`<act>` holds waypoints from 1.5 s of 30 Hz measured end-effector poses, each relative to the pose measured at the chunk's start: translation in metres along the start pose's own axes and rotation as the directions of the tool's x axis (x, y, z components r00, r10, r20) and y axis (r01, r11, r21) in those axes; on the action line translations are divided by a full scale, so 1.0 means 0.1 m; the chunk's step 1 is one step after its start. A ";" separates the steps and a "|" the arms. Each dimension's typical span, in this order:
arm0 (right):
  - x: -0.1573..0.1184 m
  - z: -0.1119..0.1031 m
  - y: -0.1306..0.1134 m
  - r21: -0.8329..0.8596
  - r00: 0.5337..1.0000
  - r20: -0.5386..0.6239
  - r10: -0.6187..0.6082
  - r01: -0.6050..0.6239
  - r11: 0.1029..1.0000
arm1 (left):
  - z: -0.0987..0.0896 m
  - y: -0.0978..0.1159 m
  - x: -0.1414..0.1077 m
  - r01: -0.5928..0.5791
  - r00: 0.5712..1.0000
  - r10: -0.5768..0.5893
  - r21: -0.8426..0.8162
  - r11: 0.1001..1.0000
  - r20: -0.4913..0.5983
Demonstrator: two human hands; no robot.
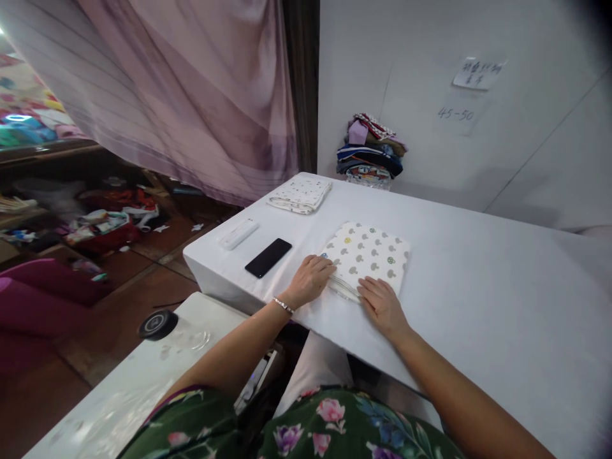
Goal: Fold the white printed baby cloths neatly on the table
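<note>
A folded white cloth printed with grey mushroom shapes [366, 252] lies on the white-covered table [478, 287]. My left hand [312, 278] touches the cloth's left front corner, fingers close together at its edge; a silver bracelet circles that wrist. The fingers of my right hand [382, 305] lie stretched over the cloth's front edge. Whether the left fingers pinch a layer is hard to see. Left of the hands a black phone [268, 257] lies flat. A second folded white patterned cloth [301, 194] rests near the table's back left corner.
A white case [240, 234] lies beside the phone. Folded fabrics [369, 153] are stacked by the wall behind the table. A jar with a black lid [159, 324] is on a lower white surface [119, 382] at the left. A pink curtain [215, 95] hangs behind.
</note>
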State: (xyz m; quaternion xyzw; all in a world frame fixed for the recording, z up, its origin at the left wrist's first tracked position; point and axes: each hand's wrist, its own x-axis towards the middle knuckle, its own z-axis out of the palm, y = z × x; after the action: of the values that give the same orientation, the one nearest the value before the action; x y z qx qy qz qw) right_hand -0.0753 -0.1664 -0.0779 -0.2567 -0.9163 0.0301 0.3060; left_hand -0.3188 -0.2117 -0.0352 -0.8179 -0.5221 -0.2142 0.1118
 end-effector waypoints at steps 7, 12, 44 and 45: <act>0.02 0.00 -0.01 0.078 0.993 -0.073 0.089 -0.083 0.993 | -0.01 -0.10 0.15 -0.116 0.989 0.111 0.038 0.993 0.099; 0.03 0.00 -0.01 0.097 0.989 -0.078 0.128 -0.120 0.988 | 0.03 -0.18 0.17 -0.119 0.985 0.117 0.008 0.993 0.123; 0.11 -0.08 -0.11 -0.072 0.998 0.037 0.053 -0.050 0.996 | 0.13 0.18 0.01 -0.020 0.999 0.018 0.038 0.999 0.043; 0.12 -0.09 -0.11 -0.076 0.997 0.048 0.061 -0.057 0.995 | 0.13 0.18 0.02 -0.003 0.999 0.002 0.023 1.000 0.032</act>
State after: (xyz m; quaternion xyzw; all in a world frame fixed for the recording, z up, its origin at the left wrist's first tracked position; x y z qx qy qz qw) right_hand -0.0835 -0.1712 -0.0614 -0.2942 -0.9161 0.0111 0.2721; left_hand -0.2990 -0.2131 -0.0449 -0.8205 -0.5253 -0.1948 0.1132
